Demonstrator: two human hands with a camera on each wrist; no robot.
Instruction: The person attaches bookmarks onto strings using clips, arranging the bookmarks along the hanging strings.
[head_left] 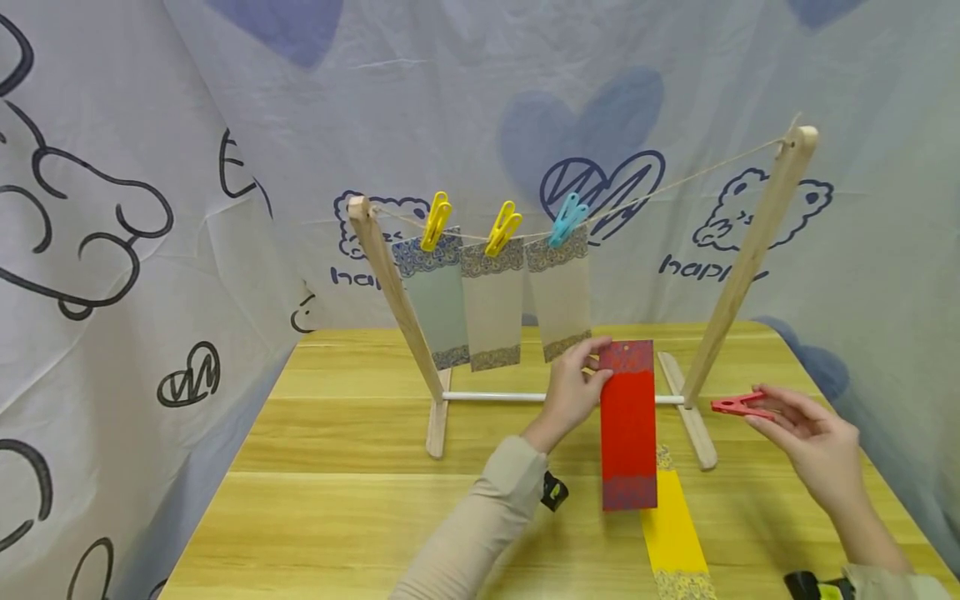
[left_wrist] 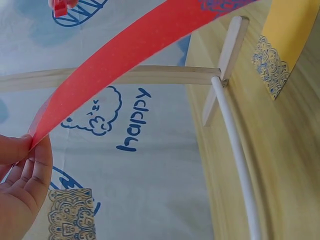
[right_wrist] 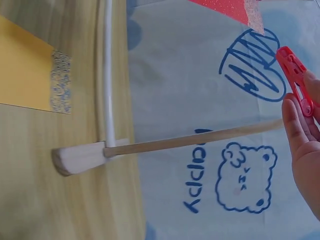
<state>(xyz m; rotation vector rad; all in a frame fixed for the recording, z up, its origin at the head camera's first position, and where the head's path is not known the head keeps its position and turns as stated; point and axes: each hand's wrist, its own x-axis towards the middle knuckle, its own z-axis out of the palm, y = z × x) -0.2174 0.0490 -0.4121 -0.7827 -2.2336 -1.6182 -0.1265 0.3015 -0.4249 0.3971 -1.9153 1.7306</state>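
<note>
My left hand (head_left: pixel 573 387) pinches the upper left edge of a red card (head_left: pixel 628 425) with patterned ends, which hangs upright above the table. In the left wrist view the card (left_wrist: pixel 120 55) bows away from the thumb and fingers. My right hand (head_left: pixel 813 442) holds a red clothespin (head_left: pixel 738 406) between thumb and fingers, to the right of the card and apart from it. The right wrist view shows the clothespin (right_wrist: pixel 296 80) side on. Behind, a string (head_left: pixel 682 183) carries one pale blue card (head_left: pixel 438 304) and two cream cards (head_left: pixel 492 308), clipped by two yellow clothespins (head_left: pixel 503 229) and a blue clothespin (head_left: pixel 567 221).
The string runs between two wooden posts (head_left: pixel 750 258) joined low down by a white rod (head_left: pixel 495 397). A yellow card (head_left: pixel 675 525) lies on the wooden table (head_left: pixel 315 500), partly beneath the red one. A patterned cloth (head_left: pixel 450 100) hangs behind.
</note>
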